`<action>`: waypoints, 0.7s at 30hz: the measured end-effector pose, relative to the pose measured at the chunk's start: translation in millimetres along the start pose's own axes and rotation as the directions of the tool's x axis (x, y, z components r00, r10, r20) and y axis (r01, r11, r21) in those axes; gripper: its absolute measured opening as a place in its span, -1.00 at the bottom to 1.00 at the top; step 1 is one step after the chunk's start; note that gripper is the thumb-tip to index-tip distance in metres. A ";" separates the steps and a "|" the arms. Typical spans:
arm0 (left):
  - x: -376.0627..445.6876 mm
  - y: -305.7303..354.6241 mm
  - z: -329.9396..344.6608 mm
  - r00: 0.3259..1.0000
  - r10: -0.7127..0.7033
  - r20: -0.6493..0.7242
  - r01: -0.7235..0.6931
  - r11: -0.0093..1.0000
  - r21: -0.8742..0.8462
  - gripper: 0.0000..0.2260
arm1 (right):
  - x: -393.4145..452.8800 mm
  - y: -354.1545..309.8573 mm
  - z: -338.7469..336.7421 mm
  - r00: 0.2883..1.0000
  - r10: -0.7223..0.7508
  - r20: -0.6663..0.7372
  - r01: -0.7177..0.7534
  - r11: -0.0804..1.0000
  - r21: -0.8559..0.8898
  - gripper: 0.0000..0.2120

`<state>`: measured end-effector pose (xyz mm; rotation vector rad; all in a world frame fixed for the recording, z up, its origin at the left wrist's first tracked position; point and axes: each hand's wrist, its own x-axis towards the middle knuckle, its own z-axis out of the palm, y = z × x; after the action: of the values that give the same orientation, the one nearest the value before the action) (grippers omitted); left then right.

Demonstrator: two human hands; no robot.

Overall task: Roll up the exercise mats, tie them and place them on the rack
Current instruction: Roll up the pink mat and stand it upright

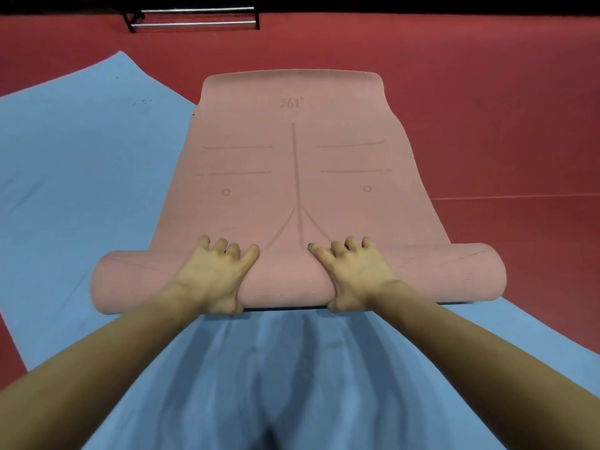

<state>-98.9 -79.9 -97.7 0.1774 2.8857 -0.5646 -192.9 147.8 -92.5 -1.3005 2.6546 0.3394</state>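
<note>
The near part of the pink foam exercise mat [293,177] is wound into a thick roll, so its inner turns are hidden and the printed centre line with its two curved branches vanishes under the roll. The faint brand print near the far edge is hard to read. The metal rack with two chrome bars and a black frame [194,19] is cut off by the top edge of the picture, standing on the red smooth floor [487,108] well beyond the mat's far end.

The left hand [214,277] and right hand [355,276] press on top of the roll near its middle, the fingers [220,246] curled over the roll's far side and the thumbs tucked against its near side, gripping it. The fingertips are partly hidden behind the roll's curve.

The pink mat's surface is matte with fine ribbing on the roll; its flat part carries thin straight lines and two small circles. It lies on a wide blue flat foam mat [81,164] spread on the floor, whose near part shows soft shadowed creases and runs out past the picture's bottom edge.
</note>
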 end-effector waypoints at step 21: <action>-151.9 91.1 4.1 0.956 0.223 0.192 -0.165 0.947 -0.276 -0.10 | -153.8 -61.3 33.1 0.955 -0.161 0.249 0.124 0.979 0.160 0.00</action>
<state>63.7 -9.8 -101.8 0.3336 2.6504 -0.1585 -49.3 236.6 -94.3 -1.2958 2.3083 0.2739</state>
